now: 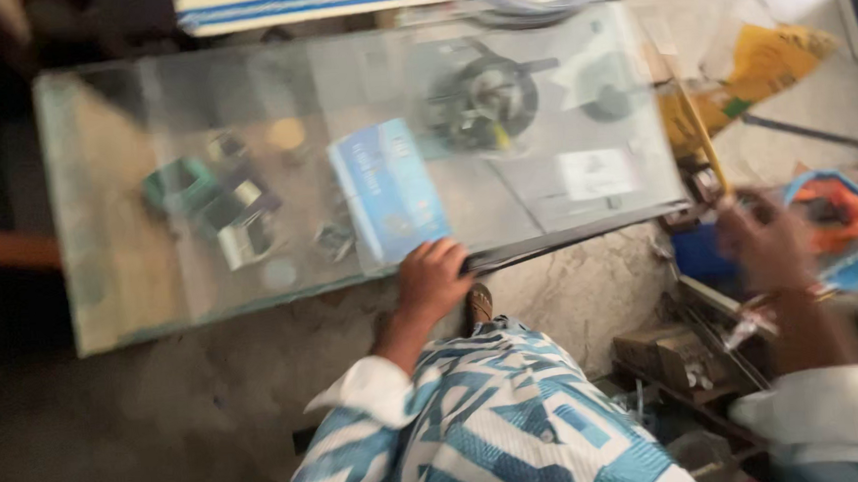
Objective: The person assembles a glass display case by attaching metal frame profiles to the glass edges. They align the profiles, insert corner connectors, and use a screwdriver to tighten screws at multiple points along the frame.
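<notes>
A large glass sheet (pixel 252 272) is lying flat over a low surface, its long axis running from the left of the view to the right, with the right end sitting slightly higher in the frame than the left, so the sheet is pointing a little away toward the upper right. Its near long edge is facing the person, whose knee in blue and white patterned cloth (pixel 490 426) is showing just below it.

The left hand (pixel 431 281) is resting on that near edge, about midway along it, fingers pressed together and curled over the rim, gripping the glass beside a light blue booklet (pixel 389 191) that is showing through or lying on the pane. The booklet's long axis is running roughly from near to far, leaning a little to the left at its far end.

The right hand (pixel 766 240) is hovering off the right end of the sheet, well blurred; it seems to be closing around a thin yellowish stick (pixel 700 130) that is slanting up and away along the sheet's short right edge, but whether the fingers are truly pinching it cannot be told.

Under the glass a round dark metal part (pixel 485 99) is sitting toward the far right, and a green ring-shaped piece (pixel 179 184) and small metal fittings (pixel 244 222) are lying toward the left. An orange and blue tool (pixel 844 216) is lying just beyond the right hand
</notes>
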